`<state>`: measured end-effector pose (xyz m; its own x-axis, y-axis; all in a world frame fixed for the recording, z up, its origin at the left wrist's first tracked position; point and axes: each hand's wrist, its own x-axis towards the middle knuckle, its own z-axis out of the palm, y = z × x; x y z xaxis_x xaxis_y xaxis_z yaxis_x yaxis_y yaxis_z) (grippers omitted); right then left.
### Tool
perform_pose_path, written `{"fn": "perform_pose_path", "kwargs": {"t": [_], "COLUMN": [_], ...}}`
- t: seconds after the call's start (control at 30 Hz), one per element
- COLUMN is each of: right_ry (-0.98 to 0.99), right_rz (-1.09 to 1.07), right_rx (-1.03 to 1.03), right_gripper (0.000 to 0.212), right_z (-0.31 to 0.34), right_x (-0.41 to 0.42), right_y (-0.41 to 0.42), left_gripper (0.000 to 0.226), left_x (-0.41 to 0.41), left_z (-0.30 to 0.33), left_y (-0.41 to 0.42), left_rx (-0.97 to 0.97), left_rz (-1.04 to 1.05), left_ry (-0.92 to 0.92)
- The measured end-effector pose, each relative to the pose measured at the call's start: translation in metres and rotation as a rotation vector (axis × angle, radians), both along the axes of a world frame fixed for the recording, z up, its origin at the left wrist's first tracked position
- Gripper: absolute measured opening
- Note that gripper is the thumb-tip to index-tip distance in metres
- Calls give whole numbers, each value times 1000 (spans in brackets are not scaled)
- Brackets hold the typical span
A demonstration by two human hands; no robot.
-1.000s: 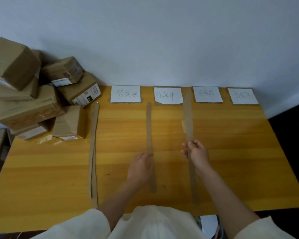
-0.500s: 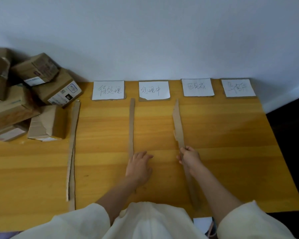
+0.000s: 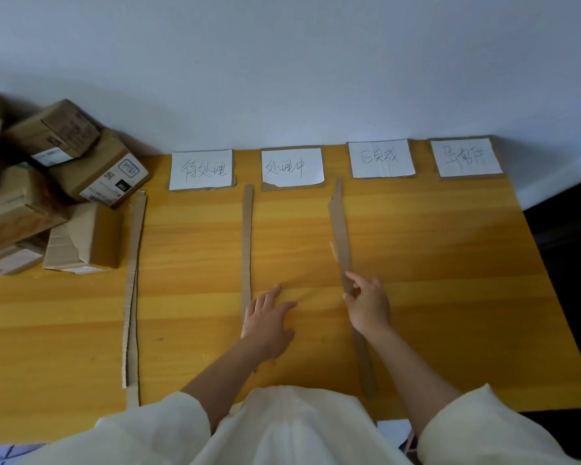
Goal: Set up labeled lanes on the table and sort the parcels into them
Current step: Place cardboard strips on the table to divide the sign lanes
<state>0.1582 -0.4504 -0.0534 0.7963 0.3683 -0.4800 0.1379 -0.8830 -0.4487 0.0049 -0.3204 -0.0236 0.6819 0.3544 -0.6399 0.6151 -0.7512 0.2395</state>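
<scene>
Spanning nearly the whole view, the yellow wooden counter [image 3: 433, 263] runs back to a pale wall. A heap of brown cardboard parcels [image 3: 57, 182] crowds its far left corner, some stacked, one lying on its side at the front of the pile. Four white paper labels with handwritten characters [image 3: 201, 169] [image 3: 292, 166] [image 3: 381, 158] [image 3: 466, 157] lie in a row along the far edge, each on a cardboard backing. Three long brown cardboard strips run from near the far edge toward the near edge: the left strip [image 3: 131, 297] just beside the parcels, the middle strip [image 3: 247, 243] between the first two labels, and the right strip [image 3: 341, 239] tilted, its far tip between the second and third labels. The right hand [image 3: 368, 305] pinches the right strip about midway along, fingers [image 3: 353, 280] curled around it. The left hand [image 3: 269, 322] lies flat on the counter with fingers straight and spread, covering the middle strip's near part. Cream sleeves show at the near edge.
</scene>
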Motion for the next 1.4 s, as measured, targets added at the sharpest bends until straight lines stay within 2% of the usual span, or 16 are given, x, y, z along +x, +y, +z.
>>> {"fn": "perform_pose_path", "kwargs": {"t": [0.57,0.77,0.87,0.97,1.07,1.23,1.4], "right_ry": [20,8,-105,-140,-31,162,271], "right_rz": [-59,-82,-103,-19,75,257,416], "right_rx": [54,77,164,301,364,355,266], "right_gripper": [47,46,35,23,16,15,21], "right_z": [-2,2,11,21,31,40,40], "right_x": [3,3,-8,-27,-57,-129,-189], "right_y": [8,11,20,40,71,126,172], "left_gripper": [67,60,51,39,37,39,51], "left_x": [-3,-6,-14,-30,-56,-112,-171], "left_z": [-4,-3,0,5,9,7,-2], "left_y": [1,3,5,13,26,56,86], "left_rx": [-1,-66,-113,-143,-131,67,184], "left_rz": [-39,23,154,339,537,874,1107], "left_ry": [22,-17,-159,-323,-429,-555,-501]}}
